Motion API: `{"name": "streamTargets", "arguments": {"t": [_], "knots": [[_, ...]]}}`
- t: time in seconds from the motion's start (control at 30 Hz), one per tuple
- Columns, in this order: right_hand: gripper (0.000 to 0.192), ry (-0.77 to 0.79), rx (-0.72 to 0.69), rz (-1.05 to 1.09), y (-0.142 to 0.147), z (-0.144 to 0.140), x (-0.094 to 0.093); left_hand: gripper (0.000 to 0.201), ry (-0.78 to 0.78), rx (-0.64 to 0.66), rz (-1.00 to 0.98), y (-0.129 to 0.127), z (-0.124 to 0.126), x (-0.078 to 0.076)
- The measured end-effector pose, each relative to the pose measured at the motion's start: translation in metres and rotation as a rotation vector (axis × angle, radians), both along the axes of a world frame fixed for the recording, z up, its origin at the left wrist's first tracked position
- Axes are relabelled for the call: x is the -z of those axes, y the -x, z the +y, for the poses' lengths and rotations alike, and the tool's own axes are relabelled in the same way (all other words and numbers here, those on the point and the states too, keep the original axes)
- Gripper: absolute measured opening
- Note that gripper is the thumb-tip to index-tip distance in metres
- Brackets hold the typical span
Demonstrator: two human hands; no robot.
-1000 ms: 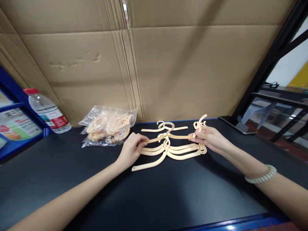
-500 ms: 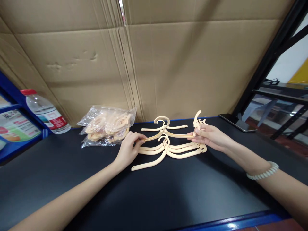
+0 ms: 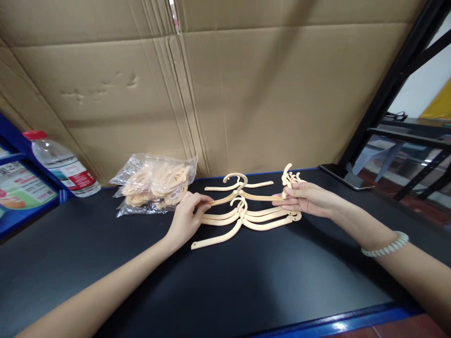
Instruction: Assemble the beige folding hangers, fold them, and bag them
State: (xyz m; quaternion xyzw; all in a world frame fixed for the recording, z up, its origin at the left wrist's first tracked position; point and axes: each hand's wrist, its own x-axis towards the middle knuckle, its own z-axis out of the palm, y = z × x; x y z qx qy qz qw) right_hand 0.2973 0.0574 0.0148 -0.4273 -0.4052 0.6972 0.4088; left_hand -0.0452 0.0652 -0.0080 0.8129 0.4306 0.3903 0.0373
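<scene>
Pinching the cream clothes hanger near one arm's end with left hand, held the other end and small curved pieces in right hand, between rear hanger and front hangers; seemed light, stiff, smooth, best taken by both arms.

red-capped water bottle at left, brown cardboard behind, dark phone near black frame at right

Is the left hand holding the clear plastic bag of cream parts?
No: the left hand pinches one end of a cream, curved plastic hanger.
</scene>
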Motion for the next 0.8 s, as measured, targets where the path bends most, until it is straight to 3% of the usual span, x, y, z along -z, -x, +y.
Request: {"name": "streamTargets", "arguments": {"t": [0.27,0.53,0.8], "knots": [[0.016,0.007,0.060,-0.047,0.002,0.001,0.000,0.012,-0.012,0.002,0.007,0.000,-0.001,0.000],[0.026,-0.251,0.245,-0.181,0.019,-0.006,0.006,0.013,-0.005,0.030,0.015,-0.001,-0.002,0.000],[0.040,-0.430,0.356,-0.202,0.021,-0.007,0.003,0.014,-0.037,0.055,0.026,-0.005,-0.010,-0.012]]}}
